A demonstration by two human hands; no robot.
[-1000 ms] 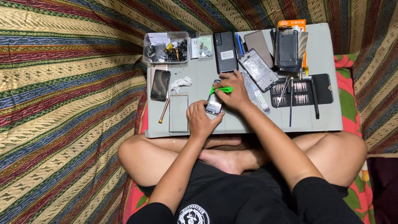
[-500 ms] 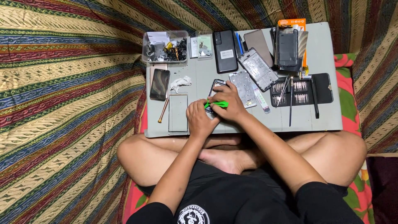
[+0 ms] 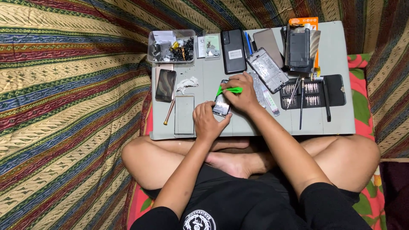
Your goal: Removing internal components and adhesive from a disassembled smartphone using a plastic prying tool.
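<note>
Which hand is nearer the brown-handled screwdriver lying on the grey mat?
Left. The left hand sits just right of the brown-handled screwdriver, gripping the small phone; the right hand is farther right, holding the green pry tool.

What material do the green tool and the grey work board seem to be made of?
The green tool in the right hand looks like plastic: bright, uniform colour, thin flat shape. The grey work board looks matte, without shine, perhaps rubber or painted wood; I cannot tell which.

shirt [image 3: 238, 208]: black, short sleeves, round white emblem at chest
shorts: black, ending above the knees
left hand [image 3: 207, 122]: bare, no ring or watch
right hand [image 3: 242, 93]: bare
feet: bare
</note>
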